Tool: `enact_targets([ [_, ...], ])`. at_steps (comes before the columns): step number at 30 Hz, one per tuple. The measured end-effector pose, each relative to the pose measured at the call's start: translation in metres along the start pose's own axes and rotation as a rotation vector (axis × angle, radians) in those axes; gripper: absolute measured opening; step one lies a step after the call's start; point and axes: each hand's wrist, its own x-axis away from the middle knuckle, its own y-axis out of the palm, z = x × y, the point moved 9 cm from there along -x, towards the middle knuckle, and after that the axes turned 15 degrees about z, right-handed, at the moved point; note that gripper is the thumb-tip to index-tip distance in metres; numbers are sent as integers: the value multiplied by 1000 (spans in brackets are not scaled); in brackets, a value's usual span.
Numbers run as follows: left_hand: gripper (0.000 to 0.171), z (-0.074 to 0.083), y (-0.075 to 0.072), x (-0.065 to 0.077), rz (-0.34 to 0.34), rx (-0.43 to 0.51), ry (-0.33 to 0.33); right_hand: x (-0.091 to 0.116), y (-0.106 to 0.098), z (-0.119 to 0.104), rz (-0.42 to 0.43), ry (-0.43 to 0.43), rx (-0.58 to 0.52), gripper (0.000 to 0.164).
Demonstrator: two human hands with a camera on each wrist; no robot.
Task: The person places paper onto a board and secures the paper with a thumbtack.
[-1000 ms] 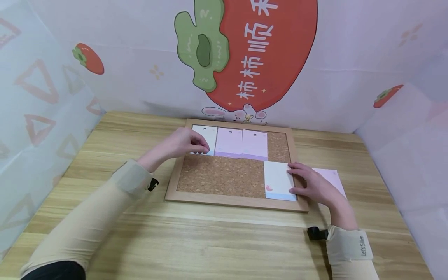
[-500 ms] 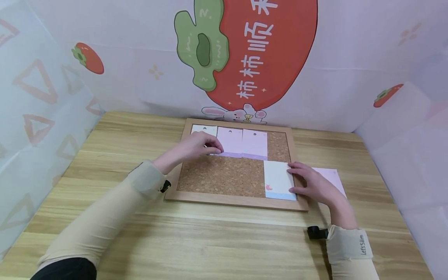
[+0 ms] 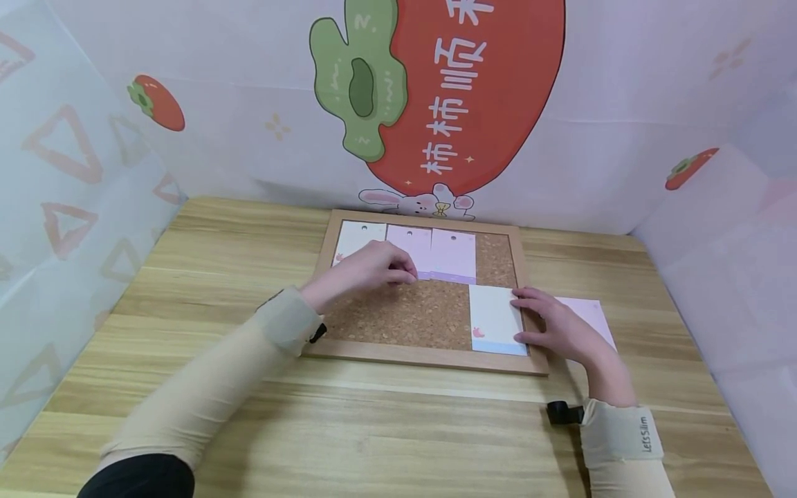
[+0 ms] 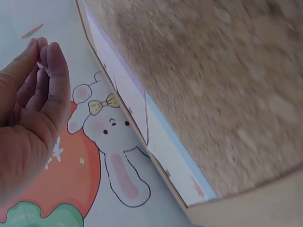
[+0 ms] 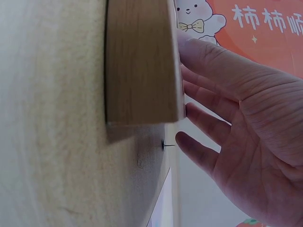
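My left hand (image 3: 378, 266) hovers over the upper middle of a wood-framed corkboard (image 3: 405, 318), thumb and fingertips pinched together. In the left wrist view a very thin pin tip (image 4: 37, 38) seems to show at those fingertips; the rest of it is hidden. Fingers of my right hand (image 3: 560, 328) rest on the right edge of a white card (image 3: 495, 321) with a blue lower band, lying at the board's lower right. Along the top of the board are a white card (image 3: 356, 238) and two lilac cards (image 3: 407, 238) (image 3: 453, 256), each with a dark dot near its upper edge.
Another lilac card (image 3: 588, 316) lies on the wooden table (image 3: 398, 429), partly behind my right hand. A small tack (image 5: 165, 145) stands on the table near the board's frame (image 5: 142, 71). A printed backdrop (image 3: 249, 138) rises behind the table.
My left hand has moved right across the board, from the white card at top left toward the lilac cards, uncovering more of the white card. My right hand and its card stay put.
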Motion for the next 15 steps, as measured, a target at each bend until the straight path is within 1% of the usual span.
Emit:
enact_targets([
  [5, 17, 7, 9, -5, 10, 47, -18, 0, 1, 1, -1, 6, -2, 64],
  [11, 16, 20, 17, -14, 69, 101, 27, 0, -1, 0, 4, -10, -22, 63],
  [15, 15, 26, 23, -18, 100, 158, 17, 0, -1, -1, 6, -19, -25, 63],
])
